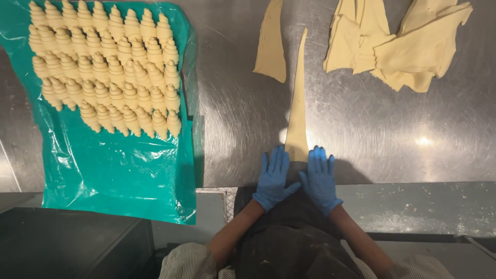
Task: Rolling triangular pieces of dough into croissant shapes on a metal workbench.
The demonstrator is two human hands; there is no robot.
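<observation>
A long, narrow triangle of pale dough [298,98] lies on the steel table [372,134], its tip pointing away from me. Both my hands wear blue gloves and rest flat at its wide near end. My left hand [273,176] lies with fingers spread on the left side of the base. My right hand [320,178] lies the same way on the right side. The base of the dough is hidden under my palms, so I cannot tell whether it is rolled.
A green plastic sheet [113,170] at the left carries several rows of shaped raw croissants [106,67]. Another dough triangle [271,44] lies beyond, and a pile of cut dough pieces [400,44] sits at the far right.
</observation>
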